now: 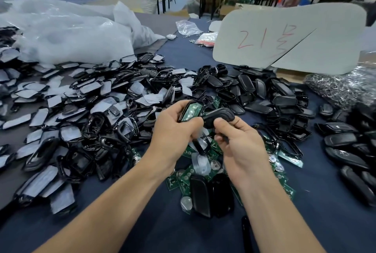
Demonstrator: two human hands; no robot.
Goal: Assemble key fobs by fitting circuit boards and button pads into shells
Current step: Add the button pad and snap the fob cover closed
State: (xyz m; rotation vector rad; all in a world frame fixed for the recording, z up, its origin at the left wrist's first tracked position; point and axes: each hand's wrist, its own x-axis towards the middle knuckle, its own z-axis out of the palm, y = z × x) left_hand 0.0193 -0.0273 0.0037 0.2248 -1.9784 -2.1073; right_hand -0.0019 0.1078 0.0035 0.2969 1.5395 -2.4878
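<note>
Gripped in the left hand [177, 130], fingers curled round it: a shiny black shell [184, 111] with a flat green board [192, 111] lying inside; pinched in the right hand [240, 144], thumb and fingers clamped on its near end: a smooth, rounded black cover [218, 117], just beside the shell; both held above a heap of green boards [183, 177] on dark blue cloth [122, 222]; to the left, a big pile of glossy frames [81, 110] with white film; far right, curved black backs [264, 94] and tangled silver rings [341, 87].
</note>
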